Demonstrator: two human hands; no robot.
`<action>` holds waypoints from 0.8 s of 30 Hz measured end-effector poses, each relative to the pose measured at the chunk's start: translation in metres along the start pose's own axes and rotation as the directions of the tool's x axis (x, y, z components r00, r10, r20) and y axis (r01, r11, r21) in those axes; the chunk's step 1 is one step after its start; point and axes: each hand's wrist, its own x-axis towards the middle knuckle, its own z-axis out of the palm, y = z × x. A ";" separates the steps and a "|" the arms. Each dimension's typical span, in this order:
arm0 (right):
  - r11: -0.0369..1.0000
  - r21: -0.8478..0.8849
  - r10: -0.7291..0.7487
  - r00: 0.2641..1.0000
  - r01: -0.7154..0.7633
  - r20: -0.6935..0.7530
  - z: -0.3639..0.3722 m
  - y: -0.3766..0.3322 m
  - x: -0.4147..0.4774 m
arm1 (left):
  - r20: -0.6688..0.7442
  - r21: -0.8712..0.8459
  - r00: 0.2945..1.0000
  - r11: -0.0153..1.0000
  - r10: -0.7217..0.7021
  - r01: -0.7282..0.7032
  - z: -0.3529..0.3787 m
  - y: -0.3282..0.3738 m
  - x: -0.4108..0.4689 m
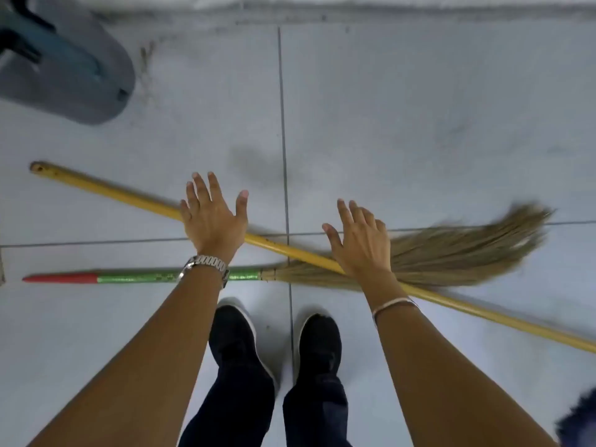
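- Grey and teal plastic bin (64, 69), upper left corner.
- Pale tiled floor (419, 124), dark grout lines.
- Dust streak (146, 56) just beside the bin.
- 2 black shoes (232, 333), side by side.
- Dark fuzzy thing (580, 417), lower right edge.

Even, cool, soft light, faint shadows by the shoes (274, 343), motion-blurred broom bristles (458, 250), wide-angle edge bending.
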 end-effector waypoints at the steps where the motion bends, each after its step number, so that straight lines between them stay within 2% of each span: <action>1: 1.000 -0.002 -0.003 1.000 0.003 0.013 0.010 -0.005 0.005 | 0.000 0.015 1.000 1.000 -0.025 0.025 0.008 -0.004 0.003; 4: 0.999 0.016 -0.036 0.999 0.036 0.021 0.033 -0.015 0.018 | -0.048 -0.040 0.995 0.995 -0.090 0.088 0.025 -0.017 0.012; 6: 0.998 0.043 -0.038 0.998 0.037 0.040 0.050 -0.018 0.022 | -0.139 -0.171 0.977 0.976 -0.159 0.134 0.034 -0.024 0.020; 8: 0.998 0.050 -0.037 0.997 0.034 0.066 0.058 -0.018 0.023 | -0.167 -0.375 0.937 0.899 -0.306 0.227 0.037 -0.029 0.033; 9: 0.998 0.050 -0.039 0.995 0.035 0.087 0.061 -0.019 0.024 | -0.135 -0.492 0.904 0.819 -0.406 0.295 0.037 -0.032 0.041; 11: 0.997 0.064 -0.041 0.991 0.033 0.127 0.067 -0.019 0.024 | 0.020 -0.687 0.799 0.572 -0.601 0.447 0.035 -0.034 0.055; 13: 0.997 0.074 -0.029 0.980 0.014 0.195 0.071 -0.020 0.023 | 0.224 -0.758 0.677 0.310 -0.701 0.573 0.033 -0.038 0.066; 15: 0.994 0.104 -0.011 0.964 -0.018 0.267 0.074 -0.021 0.023 | 0.366 -0.750 0.613 0.168 -0.700 0.640 0.030 -0.042 0.073; 19: 0.995 0.092 -0.001 0.948 -0.029 0.318 0.075 -0.022 0.025 | 0.511 -0.697 0.560 0.068 -0.652 0.714 0.027 -0.059 0.076; 21: 0.998 0.056 0.005 0.925 -0.028 0.379 0.076 -0.021 0.027 | 0.603 -0.699 0.562 -0.036 -0.565 0.714 0.027 -0.065 0.076; 24: 0.997 0.035 0.041 0.890 -0.064 0.455 0.077 -0.020 0.032 | 0.640 -0.709 0.576 -0.103 -0.508 0.698 0.028 -0.072 0.075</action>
